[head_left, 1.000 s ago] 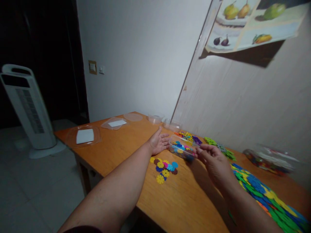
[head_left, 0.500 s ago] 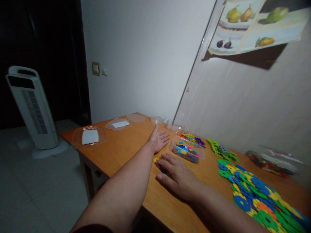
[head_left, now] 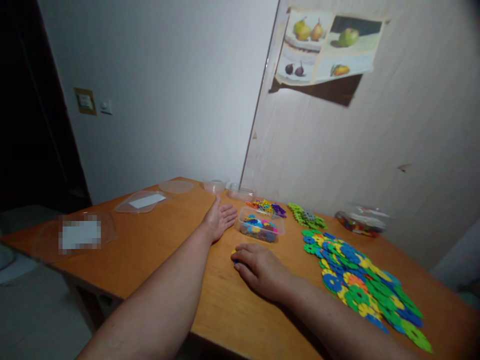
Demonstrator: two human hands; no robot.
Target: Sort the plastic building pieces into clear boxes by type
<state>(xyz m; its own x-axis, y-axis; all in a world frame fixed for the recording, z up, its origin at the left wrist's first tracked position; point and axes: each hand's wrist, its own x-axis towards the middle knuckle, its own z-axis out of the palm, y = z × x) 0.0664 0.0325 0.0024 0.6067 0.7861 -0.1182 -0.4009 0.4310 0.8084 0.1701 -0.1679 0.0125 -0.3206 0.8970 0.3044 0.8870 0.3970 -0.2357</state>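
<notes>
My right hand point(head_left: 260, 267) lies palm down on the desk point(head_left: 157, 250), fingers point(head_left: 240, 257) curled over a few discs point(head_left: 234, 253) that peek out at the tips; I cannot tell whether they grip any. My left hand point(head_left: 219, 220) rests flat and open, just beside the tub point(head_left: 260, 230) of discs. Loose green and blue pieces point(head_left: 360, 280) lie at right.
</notes>
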